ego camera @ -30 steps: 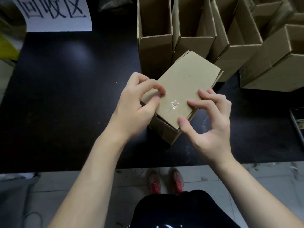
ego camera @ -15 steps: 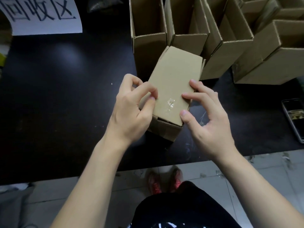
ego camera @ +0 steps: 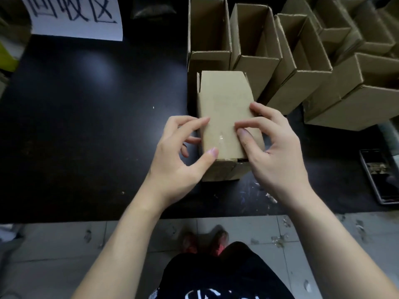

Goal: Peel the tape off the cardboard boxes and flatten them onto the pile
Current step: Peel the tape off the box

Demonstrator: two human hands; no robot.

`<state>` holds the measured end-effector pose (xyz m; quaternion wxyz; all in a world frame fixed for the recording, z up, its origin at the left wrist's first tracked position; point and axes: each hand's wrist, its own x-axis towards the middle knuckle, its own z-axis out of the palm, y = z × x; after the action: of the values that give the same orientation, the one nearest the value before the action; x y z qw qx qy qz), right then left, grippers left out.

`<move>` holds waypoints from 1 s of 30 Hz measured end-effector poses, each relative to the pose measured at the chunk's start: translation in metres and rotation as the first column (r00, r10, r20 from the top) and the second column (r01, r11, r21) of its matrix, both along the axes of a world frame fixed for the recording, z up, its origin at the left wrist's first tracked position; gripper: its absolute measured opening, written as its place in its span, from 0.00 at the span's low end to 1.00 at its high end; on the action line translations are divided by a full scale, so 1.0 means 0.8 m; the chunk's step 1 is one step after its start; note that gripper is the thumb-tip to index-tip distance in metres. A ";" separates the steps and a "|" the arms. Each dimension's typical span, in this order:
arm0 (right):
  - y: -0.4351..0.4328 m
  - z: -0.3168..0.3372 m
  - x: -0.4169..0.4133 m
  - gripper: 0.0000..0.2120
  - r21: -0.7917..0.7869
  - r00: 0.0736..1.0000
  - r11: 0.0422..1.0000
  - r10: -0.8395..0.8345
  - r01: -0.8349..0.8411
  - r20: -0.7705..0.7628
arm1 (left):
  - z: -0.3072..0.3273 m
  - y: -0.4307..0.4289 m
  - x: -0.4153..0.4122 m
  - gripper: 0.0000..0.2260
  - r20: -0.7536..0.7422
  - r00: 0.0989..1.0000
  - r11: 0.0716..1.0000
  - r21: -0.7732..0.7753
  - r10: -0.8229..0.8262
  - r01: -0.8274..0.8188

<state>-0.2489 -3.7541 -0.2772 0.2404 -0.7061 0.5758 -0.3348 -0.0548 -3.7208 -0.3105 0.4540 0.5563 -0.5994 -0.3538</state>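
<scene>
1. The closed cardboard box (ego camera: 224, 108) stood on the black bench (ego camera: 86, 126) between the two hands. The long axis of its top face ran away from the person, and its near end lay level with the fingertips.
2. A patch of clear tape (ego camera: 222, 139) sat on the top face toward that near end, just left of the right hand's (ego camera: 278, 152) thumb and just beyond the left hand's (ego camera: 179, 152) thumb. The right hand looked the nearer to it.
3. The left hand gripped the box. Its thumb lay on the near-left corner of the top, its forefinger on the left edge, and its other fingers curled against the left wall.
4. The right hand lay on the right half of the top with its thumb and forefinger tips close together beside the tape. Whether they had caught a tape edge could not be told.
5. The peel would probably call for a pull along the top, with the left hand bracing the box.
6. Room was tight beyond the hands, where open cardboard boxes (ego camera: 254, 50) stood right behind the closed one, perhaps touching it.
7. Left of the left hand the bench ran bare up to a paper sign (ego camera: 75, 18).
8. Tape scraps (ego camera: 269, 197) lay on the bench beside the right wrist. No flattened pile was in view.
</scene>
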 end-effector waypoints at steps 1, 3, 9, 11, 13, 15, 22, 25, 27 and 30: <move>0.001 0.002 0.002 0.05 -0.001 0.999 1.000 0.030 -0.030 -0.019 | 0.000 0.001 -0.002 0.24 0.001 1.000 1.000 0.007 -0.004 0.004; 0.002 0.005 0.005 0.06 -0.018 0.995 0.997 0.075 -0.076 -0.070 | -0.002 0.001 -0.006 0.26 0.015 1.000 1.000 0.012 -0.014 0.014; 0.000 0.016 0.009 0.07 -0.013 0.987 0.989 0.145 -0.147 -0.069 | -0.007 -0.002 -0.008 0.24 0.003 0.999 0.999 0.008 -0.043 0.043; -0.003 0.014 0.012 0.04 -0.042 0.972 0.983 0.171 -0.180 -0.159 | -0.007 -0.001 -0.009 0.24 -0.011 0.999 0.999 0.010 -0.046 0.046; -0.008 0.011 0.014 0.04 -0.045 0.950 0.980 0.175 -0.193 -0.260 | -0.008 -0.001 -0.011 0.24 -0.017 0.999 0.999 0.014 -0.042 0.042; -0.013 0.010 0.014 0.06 -0.044 0.932 0.977 0.185 -0.209 -0.310 | -0.010 0.000 -0.011 0.24 -0.013 0.999 0.999 0.025 -0.040 0.040; -0.017 0.005 0.014 0.06 -0.126 0.921 0.961 0.190 -0.244 -0.339 | -0.009 -0.002 -0.011 0.24 0.047 0.999 1.000 0.028 -0.014 0.013; -0.018 0.005 0.013 0.07 -0.163 0.908 0.953 0.179 -0.256 -0.379 | -0.010 -0.002 -0.011 0.24 0.077 0.997 0.999 0.036 -0.006 0.003; -0.018 0.004 0.013 0.07 -0.202 0.893 0.943 0.160 -0.264 -0.421 | -0.010 -0.002 -0.011 0.25 0.094 0.996 0.999 0.032 -0.002 -0.001; -0.015 0.003 0.013 0.07 -0.241 0.875 0.931 0.135 -0.273 -0.465 | -0.011 -0.003 -0.011 0.24 0.115 0.993 1.000 0.024 0.008 -0.011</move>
<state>-0.2383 -3.7660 -0.2750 0.0282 -0.8489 0.4790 -0.2219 -0.0637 -3.7229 -0.3189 0.4136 0.5841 -0.6176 -0.3262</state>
